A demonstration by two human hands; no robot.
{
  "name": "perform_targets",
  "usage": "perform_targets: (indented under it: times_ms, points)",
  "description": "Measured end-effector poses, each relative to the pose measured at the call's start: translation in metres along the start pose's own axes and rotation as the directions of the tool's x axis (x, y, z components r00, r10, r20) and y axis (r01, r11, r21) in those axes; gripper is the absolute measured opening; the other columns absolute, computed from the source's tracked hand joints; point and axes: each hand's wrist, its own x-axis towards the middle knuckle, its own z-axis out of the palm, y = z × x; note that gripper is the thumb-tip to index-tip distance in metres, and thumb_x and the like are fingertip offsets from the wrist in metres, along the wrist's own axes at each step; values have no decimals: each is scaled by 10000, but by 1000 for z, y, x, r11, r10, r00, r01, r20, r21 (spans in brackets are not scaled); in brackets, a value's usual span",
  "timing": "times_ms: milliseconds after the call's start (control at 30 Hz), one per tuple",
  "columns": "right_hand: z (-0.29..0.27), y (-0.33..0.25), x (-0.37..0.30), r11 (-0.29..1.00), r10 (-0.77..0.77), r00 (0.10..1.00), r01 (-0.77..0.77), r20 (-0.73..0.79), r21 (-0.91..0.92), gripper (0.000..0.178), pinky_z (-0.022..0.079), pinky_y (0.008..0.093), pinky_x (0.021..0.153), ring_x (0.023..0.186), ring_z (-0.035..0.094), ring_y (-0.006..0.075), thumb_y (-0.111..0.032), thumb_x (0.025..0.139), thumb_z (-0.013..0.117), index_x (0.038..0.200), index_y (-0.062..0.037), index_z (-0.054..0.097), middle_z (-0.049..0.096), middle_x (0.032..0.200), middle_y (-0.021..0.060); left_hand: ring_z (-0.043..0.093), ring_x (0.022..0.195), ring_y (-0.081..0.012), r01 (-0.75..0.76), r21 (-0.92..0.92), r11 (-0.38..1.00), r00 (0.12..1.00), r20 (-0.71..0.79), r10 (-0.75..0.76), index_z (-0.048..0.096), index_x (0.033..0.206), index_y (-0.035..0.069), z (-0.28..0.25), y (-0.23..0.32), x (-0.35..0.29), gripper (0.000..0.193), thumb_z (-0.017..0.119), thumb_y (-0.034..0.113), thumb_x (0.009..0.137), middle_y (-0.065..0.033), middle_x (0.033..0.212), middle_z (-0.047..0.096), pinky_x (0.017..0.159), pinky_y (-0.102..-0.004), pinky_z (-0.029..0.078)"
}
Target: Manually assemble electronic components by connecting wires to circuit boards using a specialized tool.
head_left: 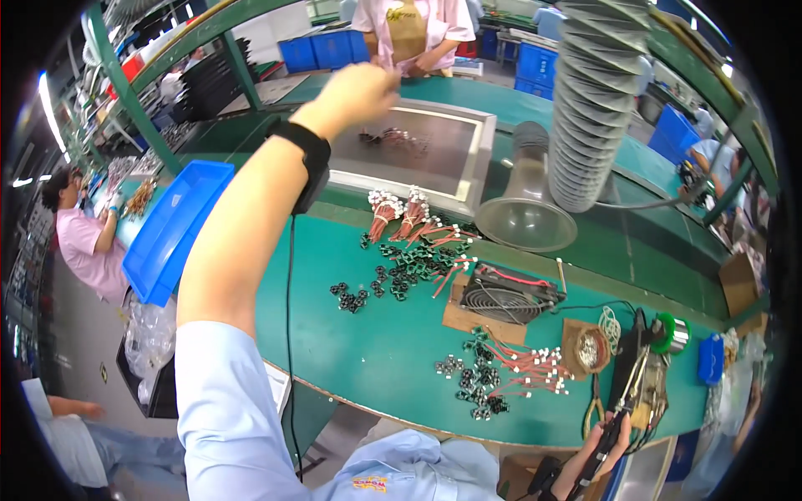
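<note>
My left hand (355, 93) is raised with the arm stretched over a framed dark panel (434, 159) at the far side of the bench. Its fingers look curled closed, and whatever they hold is hidden. A black band circles that wrist. At the lower right, my right hand (614, 442) grips the black handle of a soldering iron (603, 447), its metal tip pointing up and away. Near it lie red wires with white connectors (535, 367) and small black parts (476, 380). Farther back sit bundled red wires (409, 213) and small green-and-black parts (418, 265).
A black fan (510, 294) rests on cardboard mid-bench. On the right are a round tin (591, 349), a green solder spool (672, 334) and pliers (594, 409). A grey duct (597, 100) and clear hood (526, 224) hang behind; a blue bin (180, 230) stands left. Co-workers are nearby.
</note>
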Motion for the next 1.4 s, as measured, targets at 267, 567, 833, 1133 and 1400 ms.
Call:
perform_targets:
  times_ms: [267,567,833,1133,1400]
  points:
    - [-16,21,-27,990,47,999,-44,-15,133,426,414,296,819,922,514,189,-1,804,543,1220,-22,451,507,1047,116,593,647,-363,18,-52,998,963,-268,-32,555,724,37,3,50,-12,116,528,149,736,-175,690,596,610,-442,486]
    - [1,39,-13,996,-25,1000,25,-3,87,392,408,300,815,914,509,197,35,786,534,1168,-3,458,476,1040,123,592,802,-355,168,-487,857,949,314,-8,593,815,22,149,126,-57,166,571,171,743,-184,828,602,718,-450,476]
    - [12,51,5,998,64,996,-65,-64,-14,382,392,316,851,948,497,213,42,787,525,1161,1,459,479,1039,133,576,820,-370,423,-315,850,869,406,-282,588,921,66,178,158,-37,273,636,263,738,-168,891,566,701,-456,464]
    - [18,47,9,994,59,996,-65,-65,-83,380,391,320,855,955,493,217,38,799,519,1171,1,448,483,1026,136,507,1027,-317,52,-572,818,964,242,107,585,1089,123,203,131,-21,485,709,347,678,-124,995,548,881,-435,378]
    - [15,48,6,991,71,996,-77,-62,-112,368,386,317,864,949,497,219,42,801,514,1161,5,446,481,1027,142,512,1038,-246,-94,-665,741,835,352,422,592,1097,191,214,135,-12,416,684,273,700,-52,1094,559,941,-485,284]
